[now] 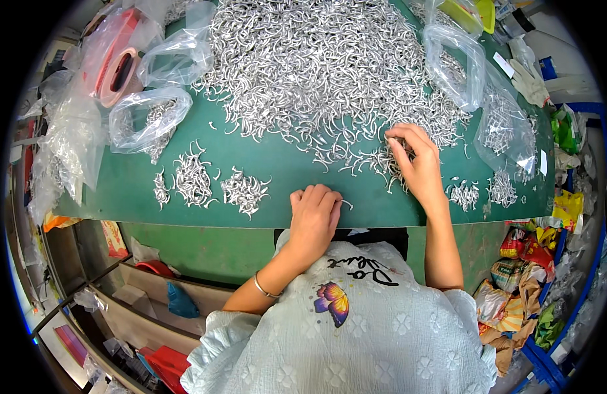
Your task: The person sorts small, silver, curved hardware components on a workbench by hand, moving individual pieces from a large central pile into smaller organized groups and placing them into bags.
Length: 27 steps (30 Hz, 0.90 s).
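A large heap of small curved silver metal pieces [316, 59] covers the far middle of the green table [284, 164]. My right hand [416, 164] is over the heap's near right edge, thumb and fingertips drawn together. Whatever lies between them is too small to make out. At the table's front edge rests my left hand [314, 213], its fingers curled down and closed; what they hold, if anything, is hidden. One loose curved metal piece [347, 204] lies right beside its fingertips.
Small piles [193, 180] of the pieces lie at the left, with others [463, 195] at the right. Open clear plastic bags [151, 118] stand on both sides, one bag [507, 125] holding pieces. A red container [113, 65] is at the far left. Colourful packets [513, 269] fill a rack at right.
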{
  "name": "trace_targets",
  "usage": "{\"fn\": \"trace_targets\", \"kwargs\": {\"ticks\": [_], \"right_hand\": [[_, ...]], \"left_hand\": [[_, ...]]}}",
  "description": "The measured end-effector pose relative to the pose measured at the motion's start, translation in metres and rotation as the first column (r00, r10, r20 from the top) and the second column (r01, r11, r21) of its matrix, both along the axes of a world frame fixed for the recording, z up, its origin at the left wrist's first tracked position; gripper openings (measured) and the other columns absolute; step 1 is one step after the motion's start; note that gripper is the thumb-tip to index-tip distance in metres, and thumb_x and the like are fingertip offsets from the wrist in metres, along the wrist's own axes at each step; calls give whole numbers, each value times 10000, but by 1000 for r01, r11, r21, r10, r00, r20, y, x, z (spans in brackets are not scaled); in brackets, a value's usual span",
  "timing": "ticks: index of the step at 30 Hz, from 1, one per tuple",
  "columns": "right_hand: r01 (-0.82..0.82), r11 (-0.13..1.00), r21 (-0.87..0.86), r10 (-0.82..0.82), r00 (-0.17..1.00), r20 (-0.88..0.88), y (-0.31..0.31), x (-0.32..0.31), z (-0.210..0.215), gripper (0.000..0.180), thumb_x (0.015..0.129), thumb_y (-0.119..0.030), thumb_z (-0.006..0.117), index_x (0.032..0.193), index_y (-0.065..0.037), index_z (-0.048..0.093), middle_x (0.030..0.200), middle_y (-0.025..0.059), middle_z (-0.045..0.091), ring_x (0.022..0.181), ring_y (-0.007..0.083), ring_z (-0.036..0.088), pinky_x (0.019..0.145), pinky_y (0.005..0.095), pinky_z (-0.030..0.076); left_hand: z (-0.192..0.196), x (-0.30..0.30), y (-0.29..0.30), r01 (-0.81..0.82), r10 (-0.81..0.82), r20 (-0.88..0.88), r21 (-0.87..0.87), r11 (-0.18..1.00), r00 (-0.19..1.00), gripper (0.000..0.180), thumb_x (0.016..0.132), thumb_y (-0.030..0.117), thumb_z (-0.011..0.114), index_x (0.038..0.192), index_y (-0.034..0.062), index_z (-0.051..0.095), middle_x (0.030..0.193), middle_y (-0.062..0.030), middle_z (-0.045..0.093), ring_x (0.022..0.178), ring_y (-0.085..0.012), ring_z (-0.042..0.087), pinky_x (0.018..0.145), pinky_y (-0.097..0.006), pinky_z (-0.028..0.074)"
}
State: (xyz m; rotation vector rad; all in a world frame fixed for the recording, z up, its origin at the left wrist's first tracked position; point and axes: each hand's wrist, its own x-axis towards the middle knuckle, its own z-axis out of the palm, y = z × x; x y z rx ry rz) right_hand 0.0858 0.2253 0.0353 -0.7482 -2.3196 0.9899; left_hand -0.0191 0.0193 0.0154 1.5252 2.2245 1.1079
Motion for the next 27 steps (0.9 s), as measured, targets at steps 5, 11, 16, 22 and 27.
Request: {"fn": "trace_targets", "kwargs": {"ticks": [5,11,16,22,27], "right_hand": [[-171,957,236,136,978,157,-30,-27,-5,349,765,-132,763,1088,-81,641,1313,84,514,1228,306,453,1011,408,339],[-186,941,282,150,978,145,-18,-18,-21,196,761,-20,717,941,-35,643,1072,104,613,1020,308,582,861,399,456],[59,984,165,-64,998,27,7,-3,-17,154,800,47,657,946,1,635,957,132,637,943,316,612,808,394,482],[71,939,337,-83,996,19,-9,-8,-5,248,798,-32,706,1036,-11,641,1068,123,609,1002,314,556,858,403,444],[-64,936,345,-23,970,242,-36,-20,-11,380,742,-122,784,1075,-42,619,1175,100,522,1085,296,472,886,420,369]], "left_hand": [[1,-1,0,-3,3,-5,-30,1000,1000,183,769,-17,702,916,65,632,856,-49,561,810,-236,550,786,-374,353],[2,-1,0,0,0,2,-26,1000,1000,178,770,-17,702,912,66,632,844,-48,561,801,-235,550,786,-374,354],[-1,0,-1,-13,13,1,-8,1000,1000,178,771,-17,704,911,68,633,838,-46,563,797,-233,548,789,-375,354],[-2,0,1,-15,15,-7,-3,1000,1000,175,772,-8,704,911,68,628,846,-45,559,804,-234,544,788,-380,353],[-1,-2,0,-27,27,-36,-8,1000,999,170,782,18,701,921,70,618,853,-42,550,819,-237,539,781,-384,351]]}}
